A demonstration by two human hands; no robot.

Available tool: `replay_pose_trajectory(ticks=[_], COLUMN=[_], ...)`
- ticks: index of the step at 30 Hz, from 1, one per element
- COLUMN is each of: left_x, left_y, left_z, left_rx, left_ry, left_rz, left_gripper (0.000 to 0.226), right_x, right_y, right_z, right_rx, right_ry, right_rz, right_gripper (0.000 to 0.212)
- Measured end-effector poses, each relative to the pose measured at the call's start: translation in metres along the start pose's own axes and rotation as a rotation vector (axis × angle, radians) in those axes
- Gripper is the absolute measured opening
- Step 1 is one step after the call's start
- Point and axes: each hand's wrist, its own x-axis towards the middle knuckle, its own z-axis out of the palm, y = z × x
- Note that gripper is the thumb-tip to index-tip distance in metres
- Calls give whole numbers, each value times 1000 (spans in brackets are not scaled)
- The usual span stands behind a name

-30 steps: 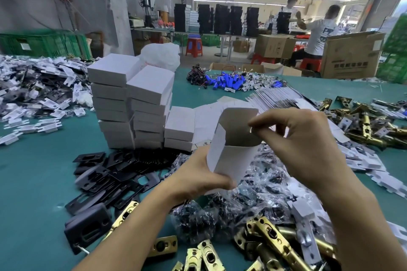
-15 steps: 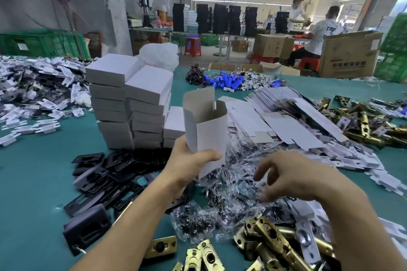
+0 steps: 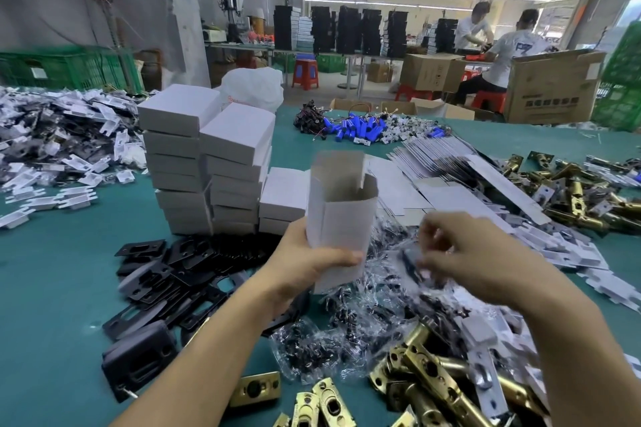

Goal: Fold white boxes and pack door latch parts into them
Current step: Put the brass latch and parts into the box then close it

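Observation:
My left hand (image 3: 305,260) grips an upright white box (image 3: 338,215) near its bottom; the top of the box is open with its flaps up. Just right of the box, my right hand (image 3: 464,253) pinches a small clear bag of dark screws (image 3: 411,262), blurred by motion, lifted a little above the pile of such bags (image 3: 364,326). Brass latch bolts (image 3: 426,378) lie at the bottom. Black strike plates (image 3: 173,274) are heaped at the left. Flat unfolded box blanks (image 3: 447,184) fan out behind the box.
Stacks of closed white boxes (image 3: 208,163) stand at the centre left. White plastic parts (image 3: 52,149) cover the far left, more brass latches (image 3: 582,191) the right, blue batteries (image 3: 357,130) the back. Two people sit beyond a brown carton (image 3: 551,87).
My right hand dropped from the box's top to the bag pile and has come up with a bag of screws. The box in my left hand shifted left, then back toward centre.

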Motion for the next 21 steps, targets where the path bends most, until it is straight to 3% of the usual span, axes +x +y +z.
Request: replay_pose_trajectory(ticks=[4,7,17,21], left_x=[-3,-4,-9,-10], left_y=[-2,-2,2,3], left_z=[2,2,3,3], left_rx=[135,158,211,190], left_ry=[-172,-188,-353,-355], left_rz=[-22,-22,6,16], left_gripper=[50,46,53,51], right_x=[-6,-11,-7,-4], right_y=[-16,-25,-40,-40], right_z=[-9,-11,14,21], right_rx=[334,415,309,320], right_ry=[423,555,355,317], right_rz=[-256,-454,-525,-458], right_gripper=[19,14,7,19])
